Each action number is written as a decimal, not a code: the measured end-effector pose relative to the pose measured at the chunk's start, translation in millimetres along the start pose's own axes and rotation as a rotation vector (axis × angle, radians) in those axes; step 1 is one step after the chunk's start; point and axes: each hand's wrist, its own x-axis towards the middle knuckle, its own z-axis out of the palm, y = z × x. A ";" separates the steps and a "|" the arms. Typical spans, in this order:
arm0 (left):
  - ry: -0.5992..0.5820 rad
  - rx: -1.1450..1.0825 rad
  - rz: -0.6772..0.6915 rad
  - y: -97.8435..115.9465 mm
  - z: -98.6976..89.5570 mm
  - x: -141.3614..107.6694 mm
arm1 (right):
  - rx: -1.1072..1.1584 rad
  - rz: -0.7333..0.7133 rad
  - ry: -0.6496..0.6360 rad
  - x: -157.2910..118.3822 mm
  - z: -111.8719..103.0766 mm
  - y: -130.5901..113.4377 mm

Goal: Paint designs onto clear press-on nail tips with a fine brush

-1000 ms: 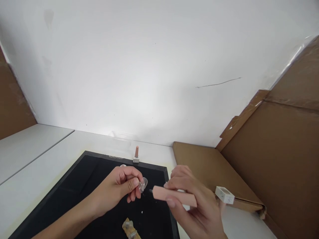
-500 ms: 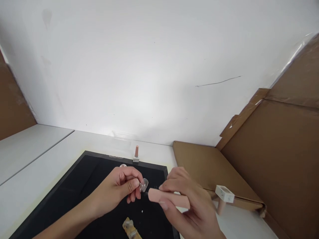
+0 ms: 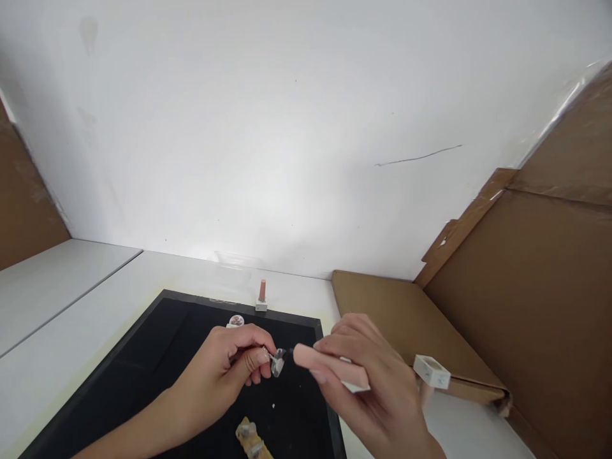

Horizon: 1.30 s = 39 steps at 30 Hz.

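Over the black mat, clamps thumb and forefinger of the left hand together in a fine pinch. Just beyond, a small round pot, partly hidden; nearer, a yellowish strip bearing clear bits; at the mat's far edge, an upright pink-capped nail-polish bottle. In the pinch, by a thin stem, a clear plastic piece: looks light, slick, perhaps brittle, so best held by that stem. Close by, the dark tip of a pink polish cap; cannot tell whether touching. Seems stiff, smooth and light, suited to a mid-length hold, as clamped here between thumb and fingers of the right hand. Farther right, before the flat cardboard box, a white-and-pink bottle, with marks too small to read.
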 end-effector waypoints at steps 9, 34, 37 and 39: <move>0.004 0.090 0.020 -0.4 0.1 2.5 | 0.040 -0.052 -0.068 4.8 -0.6 -3.8; -0.011 0.156 0.144 -6.2 -0.5 -1.9 | -0.020 0.002 0.018 1.2 1.3 -6.1; -0.006 0.171 0.155 -6.8 -0.8 -3.4 | -0.039 0.021 0.071 0.7 0.5 -5.0; -0.004 0.174 0.164 -6.9 -0.8 -4.0 | -0.009 -0.004 0.040 2.0 -0.1 -6.6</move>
